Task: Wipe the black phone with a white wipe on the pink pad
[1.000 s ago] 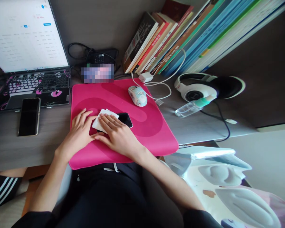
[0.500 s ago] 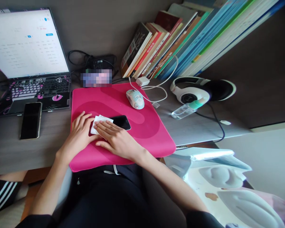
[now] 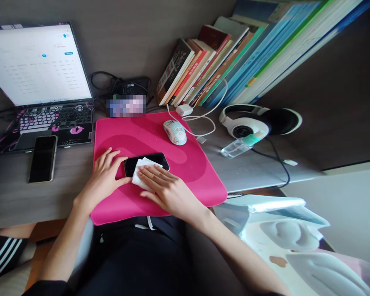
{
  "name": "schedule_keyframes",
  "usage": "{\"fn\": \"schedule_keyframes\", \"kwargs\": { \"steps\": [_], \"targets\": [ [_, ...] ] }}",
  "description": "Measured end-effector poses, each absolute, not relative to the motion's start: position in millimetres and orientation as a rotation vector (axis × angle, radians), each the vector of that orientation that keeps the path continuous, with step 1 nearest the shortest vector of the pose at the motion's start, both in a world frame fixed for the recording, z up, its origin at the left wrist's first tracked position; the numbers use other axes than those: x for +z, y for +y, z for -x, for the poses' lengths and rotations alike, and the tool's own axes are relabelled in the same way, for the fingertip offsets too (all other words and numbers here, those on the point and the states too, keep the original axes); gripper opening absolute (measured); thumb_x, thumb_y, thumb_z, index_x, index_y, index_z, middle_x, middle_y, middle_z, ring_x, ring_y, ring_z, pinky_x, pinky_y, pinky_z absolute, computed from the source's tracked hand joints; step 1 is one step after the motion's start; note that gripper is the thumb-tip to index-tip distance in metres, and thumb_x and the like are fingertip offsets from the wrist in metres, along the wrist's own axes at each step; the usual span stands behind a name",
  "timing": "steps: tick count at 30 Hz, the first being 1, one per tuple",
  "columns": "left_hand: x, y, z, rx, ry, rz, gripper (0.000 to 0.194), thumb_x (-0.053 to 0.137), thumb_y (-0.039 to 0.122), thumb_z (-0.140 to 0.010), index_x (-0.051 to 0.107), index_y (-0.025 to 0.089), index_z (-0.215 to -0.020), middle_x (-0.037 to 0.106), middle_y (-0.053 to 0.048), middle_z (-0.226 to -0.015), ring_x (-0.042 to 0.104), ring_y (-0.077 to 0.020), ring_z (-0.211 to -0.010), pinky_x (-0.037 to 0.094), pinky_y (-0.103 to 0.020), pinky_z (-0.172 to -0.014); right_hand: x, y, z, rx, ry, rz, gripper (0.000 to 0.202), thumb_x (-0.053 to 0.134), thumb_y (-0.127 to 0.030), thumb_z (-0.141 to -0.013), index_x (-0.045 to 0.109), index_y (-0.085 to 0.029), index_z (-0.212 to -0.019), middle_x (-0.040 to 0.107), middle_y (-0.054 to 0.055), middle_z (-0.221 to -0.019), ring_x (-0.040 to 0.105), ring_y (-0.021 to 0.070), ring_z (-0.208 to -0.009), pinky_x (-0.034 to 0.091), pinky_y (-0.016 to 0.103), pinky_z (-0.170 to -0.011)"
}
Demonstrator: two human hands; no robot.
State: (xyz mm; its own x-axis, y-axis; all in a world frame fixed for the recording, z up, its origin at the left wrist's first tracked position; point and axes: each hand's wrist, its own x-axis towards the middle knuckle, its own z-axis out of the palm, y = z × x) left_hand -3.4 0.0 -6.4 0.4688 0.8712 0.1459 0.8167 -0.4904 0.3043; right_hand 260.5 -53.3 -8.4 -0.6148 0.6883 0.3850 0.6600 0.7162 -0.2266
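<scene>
A black-screened phone (image 3: 158, 157) lies face up on the pink desk mat (image 3: 135, 135). At its left end, the thumb and forefinger of my left hand (image 3: 103, 174) grip its edges, the other fingers spread on the mat. My right hand (image 3: 169, 190) presses a folded white tissue (image 3: 139, 181) against the middle of the screen with its fingers stretched over it. Part of the phone is hidden under the tissue and fingers. A patterned mouse (image 3: 175, 132) sits beyond the phone.
An open laptop (image 3: 54, 123) and a second phone (image 3: 43, 159) stand left of the mat. To the right are white headphones (image 3: 230, 120), a clear bottle (image 3: 233, 149) and a white charger (image 3: 184, 109) with cable. Leaning books (image 3: 179, 74) line the back; a white bag (image 3: 274, 205) is below right.
My right hand has slid the tissue rightward across the phone, uncovering the screen's left end. My left hand stays at the phone's left end. The view has shifted slightly.
</scene>
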Motion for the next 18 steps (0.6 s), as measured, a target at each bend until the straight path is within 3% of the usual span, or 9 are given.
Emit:
{"fn": "schedule_keyframes", "kwargs": {
  "steps": [4, 10, 14, 18],
  "targets": [
    [-1.6, -1.4, 1.8, 0.401, 1.464, -2.503, 0.065, 0.076, 0.055, -0.096, 0.052, 0.028, -0.150, 0.044, -0.014, -0.169, 0.025, -0.0381, -0.166, 0.027, -0.065, -0.133, -5.4, -55.4, -273.0, 0.013, -2.413, 1.169, 0.050, 0.056, -0.037, -0.112, 0.062, -0.010, -0.153, 0.066, 0.018, -0.153, 0.063, 0.0309, -0.144, 0.051, 0.051, -0.125],
    [1.5, -2.9, 1.5, 0.391, 1.461, -2.510, 0.066, 0.074, 0.058, -0.097, 0.052, 0.027, -0.151, 0.043, -0.014, -0.170, 0.025, -0.0374, -0.167, 0.028, -0.063, -0.133, -9.3, -54.0, -284.2, -0.036, -2.339, 1.339, 0.050, 0.053, -0.038, -0.112, 0.066, -0.006, -0.148, 0.065, 0.020, -0.152, 0.066, 0.0336, -0.140, 0.053, 0.051, -0.123],
    [1.6, -3.1, 1.7, 0.409, 1.450, -2.500, 0.064, 0.074, 0.058, -0.097, 0.052, 0.029, -0.150, 0.043, -0.013, -0.170, 0.025, -0.0373, -0.167, 0.030, -0.063, -0.132, -13.3, -49.6, -284.8, -0.028, -2.304, 1.386, 0.053, 0.050, -0.040, -0.113, 0.065, -0.003, -0.148, 0.064, 0.021, -0.153, 0.064, 0.0347, -0.142, 0.053, 0.051, -0.123],
    [-0.1, -2.2, 2.0, 0.411, 1.444, -2.504, 0.065, 0.075, 0.057, -0.096, 0.052, 0.029, -0.151, 0.043, -0.014, -0.170, 0.025, -0.0373, -0.166, 0.029, -0.062, -0.133, -17.4, -42.1, -284.4, 0.050, -2.283, 1.391, 0.055, 0.052, -0.040, -0.113, 0.058, -0.008, -0.156, 0.058, 0.020, -0.160, 0.056, 0.0335, -0.150, 0.049, 0.052, -0.126]
  ]
}}
